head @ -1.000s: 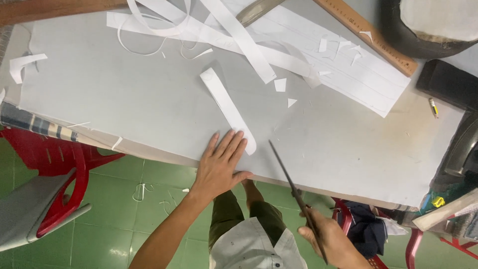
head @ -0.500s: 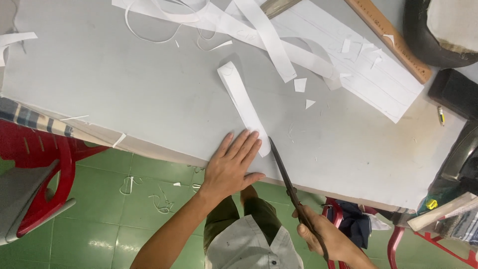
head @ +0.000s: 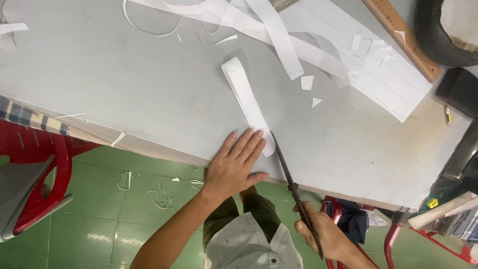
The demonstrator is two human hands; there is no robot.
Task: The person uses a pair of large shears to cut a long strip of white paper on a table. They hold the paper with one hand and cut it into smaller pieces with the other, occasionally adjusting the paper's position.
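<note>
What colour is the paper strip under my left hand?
White, seen in the head view: the paper strip under the left hand.

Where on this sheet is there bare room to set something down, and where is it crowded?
Most open: the grey sheet left of the white paper strip, above the left hand. Also bare: the patch right of the scissors held by the right hand, below the lined paper. Crowded: the top, under the tangled paper strips.
</note>
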